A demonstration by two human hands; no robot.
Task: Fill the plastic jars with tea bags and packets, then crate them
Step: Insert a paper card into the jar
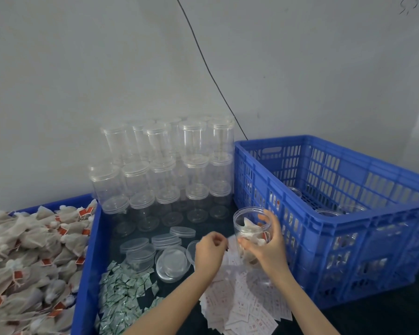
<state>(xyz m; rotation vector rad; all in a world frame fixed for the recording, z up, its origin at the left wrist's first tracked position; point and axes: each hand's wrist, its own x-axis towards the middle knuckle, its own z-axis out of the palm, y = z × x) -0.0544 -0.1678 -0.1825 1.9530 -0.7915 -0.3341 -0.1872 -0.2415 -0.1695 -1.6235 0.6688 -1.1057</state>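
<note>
Item: clear plastic jar (252, 228), lidless, held upright just beside the near left corner of the blue crate (336, 213). Tea bags show through its wall.

Right hand (270, 240): grip wrapped round the jar's right side, fingers curled over the rim and wall, thumb across the front. Forearm runs up from the lower right edge of view.

Left hand (209, 250): just left of the jar, not touching it. Fingers curled inward toward the thumb; blur hides whether this grip pinches anything. Forearm comes up from the bottom centre.

Under both hands: white packets with red print (242, 308), spread loose on the dark table (373, 320).

Left of these: pile of small green-and-white packets (121, 298).

Behind the left hand: loose clear lids (169, 262), some stacked, one lying open side up.

Rear, against the wall: empty lidded jars (165, 170) stacked in three tiers.

Far left: blue tray (85, 281) heaped with tea bags (29, 257) carrying red tags.

Crate: slotted sides, several jars standing inside, seen through the slots and over the rim.

Wall: a thin black cable (203, 61) hangs down behind the crate.
</note>
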